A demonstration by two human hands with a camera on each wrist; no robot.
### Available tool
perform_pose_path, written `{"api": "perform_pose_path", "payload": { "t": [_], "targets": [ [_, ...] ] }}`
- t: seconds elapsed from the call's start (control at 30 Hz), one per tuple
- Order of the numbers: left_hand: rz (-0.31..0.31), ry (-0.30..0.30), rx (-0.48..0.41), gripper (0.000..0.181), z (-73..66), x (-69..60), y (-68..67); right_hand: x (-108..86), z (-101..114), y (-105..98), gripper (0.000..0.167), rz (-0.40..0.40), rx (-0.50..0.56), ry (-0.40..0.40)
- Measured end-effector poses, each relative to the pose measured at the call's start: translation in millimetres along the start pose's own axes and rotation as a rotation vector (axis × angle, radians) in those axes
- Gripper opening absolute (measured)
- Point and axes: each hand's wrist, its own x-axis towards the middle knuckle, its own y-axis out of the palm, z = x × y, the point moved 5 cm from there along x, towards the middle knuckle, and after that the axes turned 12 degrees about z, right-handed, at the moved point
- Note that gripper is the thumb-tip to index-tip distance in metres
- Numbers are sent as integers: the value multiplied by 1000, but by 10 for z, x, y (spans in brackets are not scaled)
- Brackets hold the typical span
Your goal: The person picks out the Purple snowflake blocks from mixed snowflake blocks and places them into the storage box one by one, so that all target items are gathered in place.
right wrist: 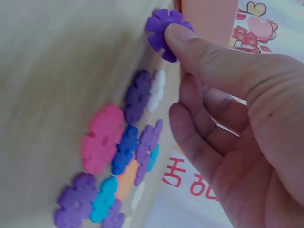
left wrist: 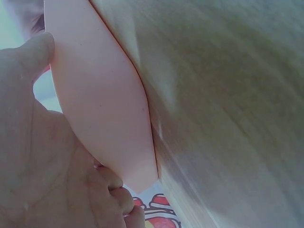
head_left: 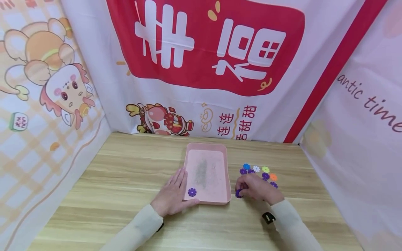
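Observation:
With thumb and fingertips my right hand (head_left: 255, 187) pinches a purple snowflake building disc (right wrist: 164, 31), just right of the pink tray (head_left: 226, 174). The right wrist view shows my thumb across the disc's face. My left hand (head_left: 171, 195) rests on the tray's near left corner, fingers extended along the side and thumb along the front rim. In the left wrist view the thumb touches the rim of the tray wall (left wrist: 99, 90). Another purple disc (head_left: 192, 192) lies inside the tray, near that corner.
Right of the tray, several loose discs lie on the wooden table (head_left: 135, 167), among them a pink disc (right wrist: 103, 137), an orange disc (head_left: 273, 177) and a white disc (head_left: 256, 169). Printed cloths hang at the back and both sides. The right hand partly covers the discs.

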Motion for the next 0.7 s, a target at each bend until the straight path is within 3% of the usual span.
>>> {"api": "perform_pose_path", "payload": {
  "t": [0.2, 0.33, 0.47, 0.7],
  "targets": [
    [-1, 3, 6, 114, -12, -4, -6, -62, 77, -120, 8, 18, -60, 8],
    [7, -4, 0, 114, -9, -14, -2, -48, 136, -236, 11, -14, -126, -7],
    [8, -3, -13, 114, -10, -31, -4, 32, 225, -375, 12, -37, -156, -32],
    [-13, 14, -15, 114, -10, -8, -7, 281, 523, -580, 11, 5, -107, -21]
  ]
}}
